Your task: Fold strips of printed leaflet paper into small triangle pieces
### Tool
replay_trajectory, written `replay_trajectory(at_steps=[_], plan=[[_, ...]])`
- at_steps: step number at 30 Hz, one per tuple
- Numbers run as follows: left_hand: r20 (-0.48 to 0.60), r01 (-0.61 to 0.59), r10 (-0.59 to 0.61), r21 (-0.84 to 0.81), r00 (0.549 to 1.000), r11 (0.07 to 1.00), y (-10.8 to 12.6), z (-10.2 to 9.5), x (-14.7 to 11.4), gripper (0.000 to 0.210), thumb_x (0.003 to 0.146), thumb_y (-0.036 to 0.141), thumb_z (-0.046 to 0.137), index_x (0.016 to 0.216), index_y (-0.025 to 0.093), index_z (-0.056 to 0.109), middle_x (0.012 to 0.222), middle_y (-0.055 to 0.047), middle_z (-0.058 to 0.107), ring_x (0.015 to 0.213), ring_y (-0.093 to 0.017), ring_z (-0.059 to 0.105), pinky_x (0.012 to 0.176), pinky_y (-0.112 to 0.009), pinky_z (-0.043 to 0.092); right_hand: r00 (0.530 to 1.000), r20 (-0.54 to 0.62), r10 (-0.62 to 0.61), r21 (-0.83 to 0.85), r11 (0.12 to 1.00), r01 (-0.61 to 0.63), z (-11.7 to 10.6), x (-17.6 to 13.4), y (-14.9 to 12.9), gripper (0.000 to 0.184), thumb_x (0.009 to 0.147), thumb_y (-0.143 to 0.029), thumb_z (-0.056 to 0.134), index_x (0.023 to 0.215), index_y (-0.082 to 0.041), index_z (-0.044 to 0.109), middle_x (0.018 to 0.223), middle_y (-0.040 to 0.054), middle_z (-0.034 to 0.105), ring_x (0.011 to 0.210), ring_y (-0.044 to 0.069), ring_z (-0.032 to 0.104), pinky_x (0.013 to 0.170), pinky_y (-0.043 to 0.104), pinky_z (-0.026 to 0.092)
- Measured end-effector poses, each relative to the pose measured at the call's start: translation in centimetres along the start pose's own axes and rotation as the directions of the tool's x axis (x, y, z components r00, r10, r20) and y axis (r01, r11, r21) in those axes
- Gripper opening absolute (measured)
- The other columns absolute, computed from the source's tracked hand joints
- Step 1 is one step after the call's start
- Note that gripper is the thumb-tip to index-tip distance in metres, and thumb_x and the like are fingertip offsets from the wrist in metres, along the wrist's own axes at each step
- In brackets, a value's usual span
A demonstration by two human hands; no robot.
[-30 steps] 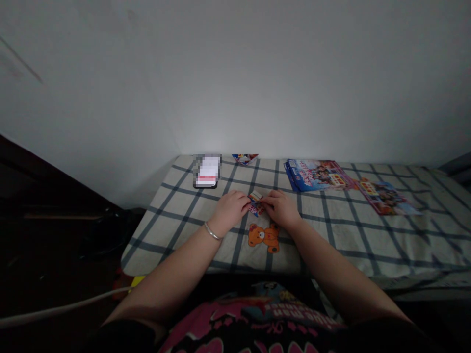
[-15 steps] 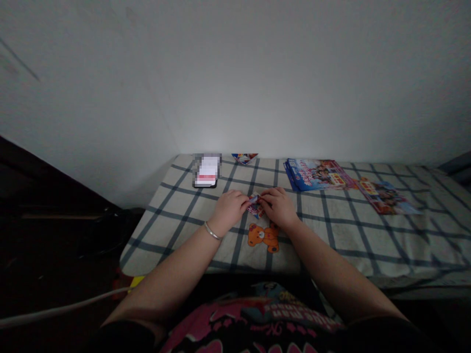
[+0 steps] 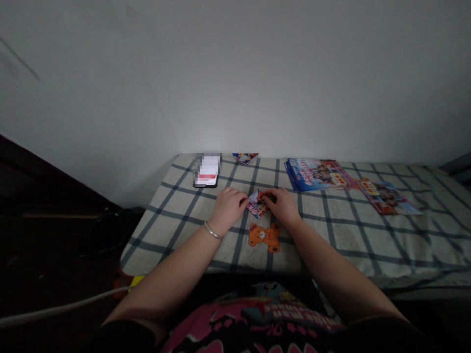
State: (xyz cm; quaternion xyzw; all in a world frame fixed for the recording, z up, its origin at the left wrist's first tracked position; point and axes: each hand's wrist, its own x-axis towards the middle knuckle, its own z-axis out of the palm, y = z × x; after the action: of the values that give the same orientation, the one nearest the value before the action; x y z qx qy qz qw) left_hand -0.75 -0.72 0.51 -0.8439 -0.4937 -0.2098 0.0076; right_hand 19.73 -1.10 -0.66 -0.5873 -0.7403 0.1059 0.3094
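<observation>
A small folded piece of printed paper (image 3: pixel 257 206), blue, red and white, lies between my hands just above the bear printed on the cloth. My left hand (image 3: pixel 230 206) pinches its left corner, with a silver bangle on that wrist. On the opposite side, my right hand (image 3: pixel 282 206) has thumb and forefinger closed on the upper right edge. A flap at the top of the paper stands partly raised. The fingertips hide the paper's side corners.
A phone (image 3: pixel 207 170) with a lit screen lies at the back left. Beside it, a folded paper triangle (image 3: pixel 245 158) rests against the wall. Several printed leaflets (image 3: pixel 316 174) are stacked at the back right, with another leaflet (image 3: pixel 390 197) farther right. A checked cloth (image 3: pixel 172 235) covers the table.
My hands have moved slightly apart, and more of the folded paper shows between them. Its top flap stands higher. The phone and leaflets have stayed put.
</observation>
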Motion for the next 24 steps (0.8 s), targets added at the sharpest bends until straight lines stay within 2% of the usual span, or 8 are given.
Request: replay_trajectory(at_steps=[4, 7, 13, 18, 24], plan=[[-0.007, 0.006, -0.006, 0.014, 1.000, 1.000, 0.02, 0.27, -0.01, 0.018, 0.090, 0.033, 0.057, 0.088, 0.021, 0.071, 0.083, -0.005, 0.069, 0.086, -0.023, 0.057, 0.078, -0.037, 0.042, 1.000, -0.016, 0.023, 0.031, 0.999, -0.023, 0.05, 0.02, 0.04, 0.016, 0.084, -0.027, 0.064, 0.098, -0.022, 0.069, 0.087, 0.0032, 0.073, 0.087, 0.020, 0.062, 0.080, 0.034, 0.047], [-0.027, 0.007, -0.007, -0.001, 1.000, 1.000, -0.10, 0.54, 0.01, 0.015, 0.090, 0.030, 0.058, 0.094, 0.022, 0.071, 0.086, -0.005, 0.069, 0.087, -0.023, 0.058, 0.079, -0.038, 0.041, 1.000, -0.015, 0.020, -0.012, 1.000, -0.020, 0.09, 0.04, 0.00, 0.018, 0.084, -0.028, 0.064, 0.100, -0.022, 0.069, 0.088, 0.0034, 0.073, 0.087, 0.021, 0.062, 0.080, 0.034, 0.048], [-0.029, -0.014, 0.013, -0.010, 0.999, 1.000, -0.23, 0.72, 0.00, 0.018, 0.091, 0.028, 0.056, 0.102, 0.026, 0.070, 0.088, -0.004, 0.070, 0.088, -0.023, 0.057, 0.079, -0.038, 0.041, 0.994, 0.053, -0.094, -0.085, 0.992, 0.098, -0.12, 0.09, -0.11, 0.016, 0.089, -0.028, 0.059, 0.099, -0.027, 0.072, 0.098, 0.0027, 0.073, 0.093, 0.021, 0.061, 0.088, 0.037, 0.044], [-0.023, -0.021, 0.022, 0.018, 1.000, 1.000, -0.10, 0.70, -0.05, 0.021, 0.092, 0.028, 0.054, 0.100, 0.025, 0.072, 0.088, -0.006, 0.069, 0.088, -0.023, 0.055, 0.078, -0.038, 0.041, 0.985, 0.113, -0.134, -0.175, 0.973, 0.153, -0.46, -0.05, -0.14, 0.024, 0.088, -0.040, 0.061, 0.106, -0.028, 0.072, 0.100, 0.0046, 0.070, 0.096, 0.022, 0.059, 0.088, 0.037, 0.043], [-0.020, -0.033, 0.033, -0.020, 0.999, 0.999, -0.21, 0.97, 0.23, 0.022, 0.092, 0.026, 0.053, 0.099, 0.022, 0.073, 0.087, -0.006, 0.068, 0.088, -0.022, 0.055, 0.081, -0.038, 0.043, 0.980, 0.127, -0.154, -0.257, 0.949, 0.182, -0.24, -0.08, -0.17, 0.029, 0.092, -0.038, 0.054, 0.115, -0.027, 0.069, 0.099, 0.0074, 0.068, 0.093, 0.022, 0.058, 0.085, 0.035, 0.044]])
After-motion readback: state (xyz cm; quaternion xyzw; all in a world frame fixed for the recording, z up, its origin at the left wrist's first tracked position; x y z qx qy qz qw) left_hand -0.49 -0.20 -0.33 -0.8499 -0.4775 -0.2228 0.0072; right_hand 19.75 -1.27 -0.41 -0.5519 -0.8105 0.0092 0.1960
